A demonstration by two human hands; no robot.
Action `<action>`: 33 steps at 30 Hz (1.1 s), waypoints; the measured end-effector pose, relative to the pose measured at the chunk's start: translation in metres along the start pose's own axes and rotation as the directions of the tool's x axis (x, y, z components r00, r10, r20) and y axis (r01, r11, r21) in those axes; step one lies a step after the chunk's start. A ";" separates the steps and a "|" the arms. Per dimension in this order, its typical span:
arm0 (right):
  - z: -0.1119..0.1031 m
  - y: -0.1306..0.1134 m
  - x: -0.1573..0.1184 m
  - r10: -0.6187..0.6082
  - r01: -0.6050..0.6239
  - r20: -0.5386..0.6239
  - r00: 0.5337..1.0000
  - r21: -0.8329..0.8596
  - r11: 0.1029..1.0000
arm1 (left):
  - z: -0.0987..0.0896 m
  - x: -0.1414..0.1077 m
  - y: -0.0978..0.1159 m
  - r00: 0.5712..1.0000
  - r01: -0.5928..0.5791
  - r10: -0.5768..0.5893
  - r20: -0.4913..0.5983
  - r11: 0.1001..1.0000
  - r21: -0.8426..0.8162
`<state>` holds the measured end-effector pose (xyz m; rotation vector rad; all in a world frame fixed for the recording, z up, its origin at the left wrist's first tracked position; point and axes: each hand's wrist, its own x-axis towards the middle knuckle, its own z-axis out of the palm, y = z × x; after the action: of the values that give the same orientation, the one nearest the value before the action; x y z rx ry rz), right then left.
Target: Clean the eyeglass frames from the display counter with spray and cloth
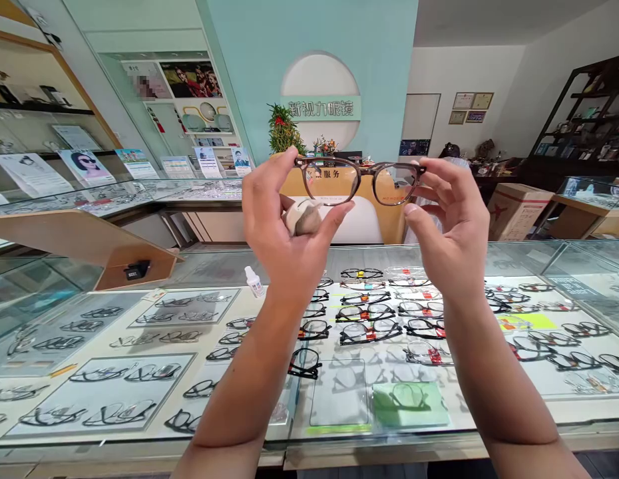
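Dark-brown glasses held up at upper centre, left hand clamped on one end plus a crumpled cloth, right hand on the other, hands apart; pickup looks done, set-down isn't, cloth use can't tell, more spectacles across lower half.

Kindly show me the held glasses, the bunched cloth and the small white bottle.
Held glasses (367, 171): head view, on the bridge.
Bunched cloth (305, 219): head view, on its visible middle.
Small white bottle (256, 286): head view, on its body.
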<state>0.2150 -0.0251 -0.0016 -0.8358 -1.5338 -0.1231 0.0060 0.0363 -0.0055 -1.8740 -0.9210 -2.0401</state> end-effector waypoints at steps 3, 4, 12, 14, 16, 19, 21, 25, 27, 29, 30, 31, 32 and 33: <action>-0.001 0.001 0.001 -0.017 0.016 -0.026 1.000 -0.037 0.999 | -0.001 -0.002 0.007 1.000 0.007 -0.007 -0.003 1.000 -0.001; -0.001 0.001 0.001 -0.018 0.016 -0.036 0.999 -0.046 0.999 | -0.002 -0.002 0.010 1.000 0.016 -0.016 -0.005 1.000 0.000; -0.002 0.000 0.000 -0.016 0.013 -0.076 0.997 -0.033 0.999 | -0.002 -0.002 0.013 1.000 0.017 -0.017 0.002 0.999 -0.048; -0.003 -0.001 -0.001 0.002 -0.005 -0.091 0.996 -0.029 1.000 | -0.001 -0.001 0.011 1.000 0.002 0.000 0.015 0.997 -0.081; -0.004 -0.001 -0.001 0.014 -0.015 -0.100 0.995 -0.006 1.000 | 0.000 -0.001 0.009 0.999 0.015 -0.011 0.042 0.995 -0.101; -0.005 -0.002 -0.001 0.003 -0.001 -0.106 0.994 0.021 1.000 | 0.001 0.000 0.007 0.994 0.076 -0.068 0.089 0.993 -0.085; -0.005 -0.002 -0.001 -0.016 0.018 -0.123 0.992 0.009 1.000 | 0.001 0.001 0.005 0.990 0.095 -0.086 0.108 0.993 -0.073; -0.004 -0.002 -0.001 -0.034 0.023 -0.144 0.989 -0.080 0.997 | 0.000 0.003 0.003 0.992 0.074 -0.066 0.112 0.995 -0.072; -0.004 0.000 0.000 -0.030 0.017 -0.151 0.988 -0.091 0.996 | -0.001 0.003 0.005 0.994 0.071 -0.065 0.086 0.995 -0.068; -0.004 0.004 0.001 -0.018 0.008 -0.148 0.989 -0.068 0.998 | -0.003 0.002 0.008 0.997 0.067 -0.064 0.050 0.996 -0.053; -0.004 0.006 0.002 -0.008 0.000 -0.140 0.990 -0.054 0.999 | -0.004 0.002 0.010 0.998 0.057 -0.055 0.030 0.998 -0.041; -0.004 0.008 0.003 0.004 -0.009 -0.130 0.992 -0.040 0.999 | -0.005 0.001 0.011 0.999 0.042 -0.042 0.011 0.999 -0.024; -0.005 0.010 0.003 0.015 -0.018 -0.120 0.993 -0.029 0.999 | -0.006 0.001 0.013 1.000 0.024 -0.024 -0.006 1.000 -0.004; -0.005 0.011 0.004 0.025 -0.027 -0.112 0.993 -0.019 0.999 | -0.006 0.000 0.014 1.000 0.006 -0.006 -0.019 1.000 0.020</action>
<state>0.2256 -0.0177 -0.0015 -0.8512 -1.4185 -0.1643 0.0084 0.0218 -0.0013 -1.8411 -0.9401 -2.0410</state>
